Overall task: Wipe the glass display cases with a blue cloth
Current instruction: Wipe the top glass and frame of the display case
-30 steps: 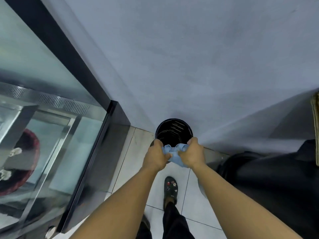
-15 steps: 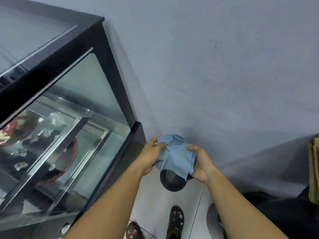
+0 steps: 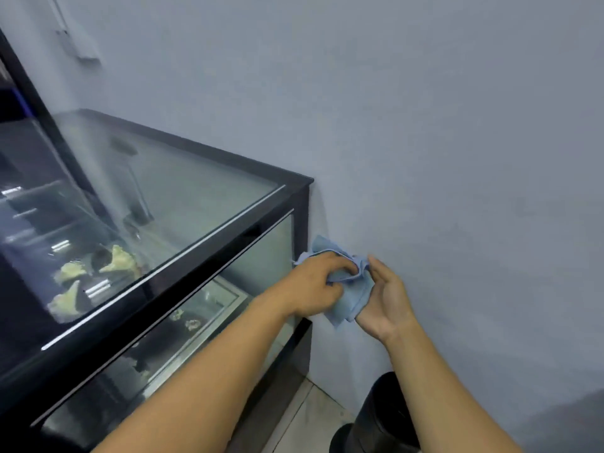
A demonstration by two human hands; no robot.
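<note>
A crumpled blue cloth (image 3: 354, 297) hangs between both hands, just right of the glass display case's (image 3: 183, 191) black corner post. My left hand (image 3: 315, 282) is closed over the cloth's upper part, fingers curled into the folds. My right hand (image 3: 387, 299) has its palm turned up and fingers half open, with the lower part of the cloth draped against it. The case has a glass top and a glass front panel in a black frame. Pale pastries show through the glass on the left.
A grey wall (image 3: 425, 125) runs close behind the hands and meets the case's right end. A black bin (image 3: 382, 416) stands on the tiled floor (image 3: 304, 416) below my right forearm. A white fitting (image 3: 86, 57) is on the wall at top left.
My view has lifted from the floor and bin to the case's top. Both hands rose with the cloth, from over the bin to beside the case's upper right corner.
</note>
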